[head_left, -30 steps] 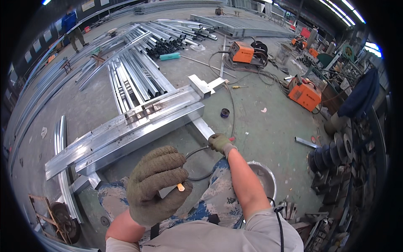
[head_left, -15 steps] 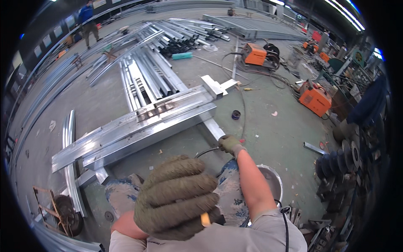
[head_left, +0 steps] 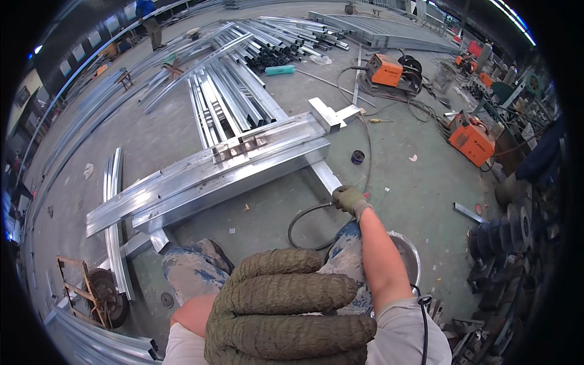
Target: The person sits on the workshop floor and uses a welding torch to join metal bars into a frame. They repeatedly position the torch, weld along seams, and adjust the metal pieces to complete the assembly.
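Note:
My left hand (head_left: 286, 310), in a thick olive work glove, is raised very near the camera at the lower middle. Its fingers are stretched out side by side and nothing shows in them. My right hand (head_left: 351, 201), gloved as well, closes over the handle end of a black cable (head_left: 293, 224), beside the end of a metal crosspiece (head_left: 325, 176). A small red part shows by its knuckles; the handle itself is mostly hidden. Long galvanized steel beams (head_left: 231, 185) lie side by side in front of my knees, resting on crosspieces.
Stacked steel profiles (head_left: 225, 103) lie beyond the beams. Two orange welding machines (head_left: 385, 70) stand to the right, with cables on the floor. A small dark roll (head_left: 358, 157) sits nearby. A wheeled frame (head_left: 106, 298) is at lower left; a person (head_left: 149, 24) stands far left.
My left hand's fingers have straightened from a curl and moved right and lower. The small orange-yellow piece at its fingertips no longer shows. My right hand keeps its grip while the whole view has shifted.

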`<state>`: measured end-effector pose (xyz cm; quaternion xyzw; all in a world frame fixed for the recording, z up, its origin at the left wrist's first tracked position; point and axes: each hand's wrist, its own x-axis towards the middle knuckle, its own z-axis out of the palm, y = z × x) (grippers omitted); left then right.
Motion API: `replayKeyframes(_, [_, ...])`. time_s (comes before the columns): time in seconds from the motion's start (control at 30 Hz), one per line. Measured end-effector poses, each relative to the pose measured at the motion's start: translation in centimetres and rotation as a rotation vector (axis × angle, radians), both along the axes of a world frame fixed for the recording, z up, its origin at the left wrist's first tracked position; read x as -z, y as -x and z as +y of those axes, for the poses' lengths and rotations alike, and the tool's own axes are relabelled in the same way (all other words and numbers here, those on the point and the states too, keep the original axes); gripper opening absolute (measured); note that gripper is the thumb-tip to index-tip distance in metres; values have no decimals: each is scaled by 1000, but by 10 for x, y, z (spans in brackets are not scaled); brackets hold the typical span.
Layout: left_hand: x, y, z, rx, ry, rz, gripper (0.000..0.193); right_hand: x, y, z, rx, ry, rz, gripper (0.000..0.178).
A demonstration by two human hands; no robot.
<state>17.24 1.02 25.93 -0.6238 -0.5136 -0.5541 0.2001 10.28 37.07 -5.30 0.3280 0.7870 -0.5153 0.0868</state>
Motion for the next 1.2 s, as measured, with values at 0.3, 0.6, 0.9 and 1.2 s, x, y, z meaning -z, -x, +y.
replayKeyframes(0.3, [-9,-9,-4,-23,-4,36,25,11,0,6,-26,-52,24,31])
replayKeyframes(0.6, [-4,2,2,-28,6,117,24,2,-3,1,-40,-58,20,33])
replayKeyframes(0.9, [-4,18,0,-66,73,242,24,7,-1,1,-36,-60,11,34])
replayKeyframes(1.2, [144,160,-38,-628,272,-445,23,-26,-5,-20,-48,-108,-42,39])
